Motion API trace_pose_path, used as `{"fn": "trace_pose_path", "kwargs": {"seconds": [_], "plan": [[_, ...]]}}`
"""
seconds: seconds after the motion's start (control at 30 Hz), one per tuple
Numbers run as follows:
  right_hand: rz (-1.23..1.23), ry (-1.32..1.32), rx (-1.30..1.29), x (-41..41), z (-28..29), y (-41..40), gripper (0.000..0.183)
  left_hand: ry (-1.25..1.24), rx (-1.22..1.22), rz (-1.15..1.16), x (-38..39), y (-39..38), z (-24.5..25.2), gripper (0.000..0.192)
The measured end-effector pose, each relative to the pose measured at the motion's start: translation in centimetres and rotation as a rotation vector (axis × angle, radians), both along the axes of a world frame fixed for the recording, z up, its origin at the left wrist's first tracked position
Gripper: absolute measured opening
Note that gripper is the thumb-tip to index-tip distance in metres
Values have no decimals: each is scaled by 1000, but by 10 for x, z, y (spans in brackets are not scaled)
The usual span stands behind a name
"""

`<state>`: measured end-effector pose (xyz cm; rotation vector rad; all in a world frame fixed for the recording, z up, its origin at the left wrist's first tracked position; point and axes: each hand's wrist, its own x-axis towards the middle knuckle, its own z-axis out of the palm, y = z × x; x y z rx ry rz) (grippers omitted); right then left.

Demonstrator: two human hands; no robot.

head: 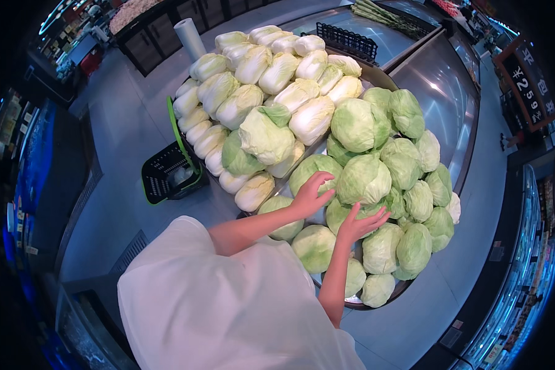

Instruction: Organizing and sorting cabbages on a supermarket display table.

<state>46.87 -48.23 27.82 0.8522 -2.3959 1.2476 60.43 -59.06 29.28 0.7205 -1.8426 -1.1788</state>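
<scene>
My left hand (313,194) is at the left side of a round green cabbage (364,179), its fingers spread and curved above another cabbage (315,172). Below that same round cabbage, my right hand (361,224) has its fingers apart, over cabbages lower in the pile. Neither hand is closed around anything; whether the fingertips touch a leaf cannot be told. Many green cabbages fill the right part of the metal display. Rows of napa cabbages (253,64) lie on the left part, and a large cabbage with loose outer leaves (267,135) rests on top of them.
A black shopping basket with a green rim (166,173) stands left of the display. Behind the produce are a roll of plastic bags (190,39), a black plastic crate (347,42) and bundled green stalks (384,16). A price board (527,85) hangs at the right, near refrigerated shelves (520,277).
</scene>
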Motion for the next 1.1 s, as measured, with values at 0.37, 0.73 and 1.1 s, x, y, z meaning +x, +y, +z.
{"fn": "trace_pose_path", "kwargs": {"seconds": [0.37, 0.73, 1.1], "plan": [[273, -330, 216, 138, -38, 110, 53, -138, -368, 580, 162, -124, 18, 20], [499, -1219, -220, 157, -25, -98, 58, 20, 869, 1, 166, -213, 28, 58], [407, -1520, -259, 176, -9, -183, 68, 106, 912, -41, 176, -223, -3, 56]]}}
